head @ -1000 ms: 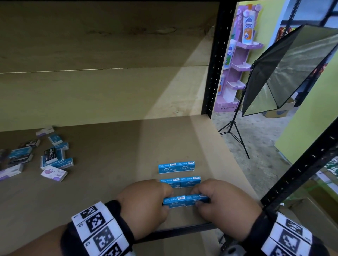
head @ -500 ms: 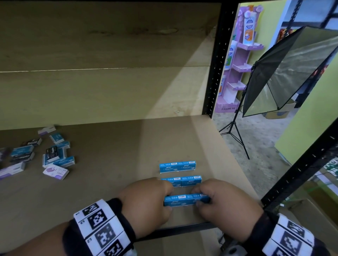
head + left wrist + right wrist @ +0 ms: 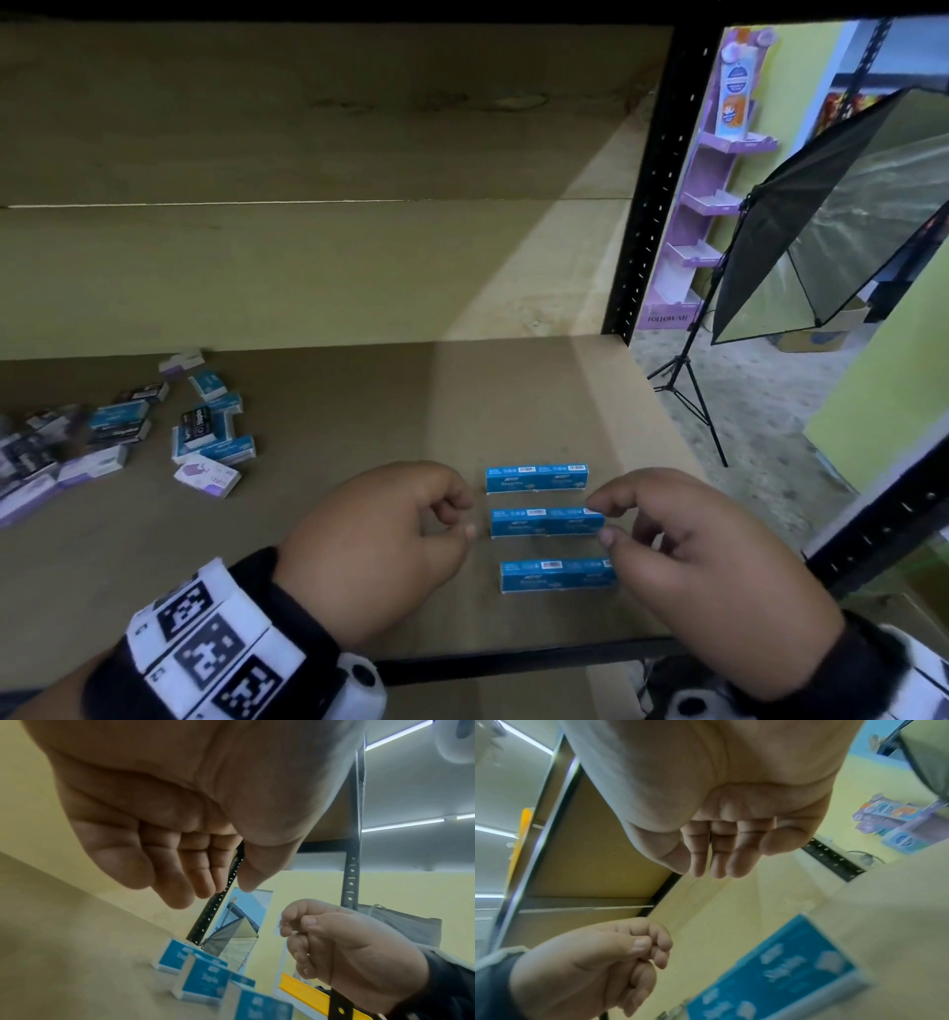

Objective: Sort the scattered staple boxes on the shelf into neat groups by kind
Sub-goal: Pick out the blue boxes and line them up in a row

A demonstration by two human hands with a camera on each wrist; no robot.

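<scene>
Blue boxes: three, far (image 3: 536,478), middle (image 3: 547,521), near (image 3: 558,575), lying parallel with gaps near the shelf's (image 3: 539,401) front right edge; bare board between them and the mixed pile (image 3: 123,437) far left. Left hand (image 3: 377,547) and right hand (image 3: 703,570) flank the middle box, fingers loosely curled, holding nothing.

**Readable print on the shelf and beyond it**

The purple display stand (image 3: 711,205), at two o'clock past the shelf post, carries "FOLLOW ME" on its base. The blue boxes (image 3: 546,521) at six o'clock appear to read "Staples", blurred. Print on the scattered boxes (image 3: 205,437) at nine o'clock is illegible.
</scene>
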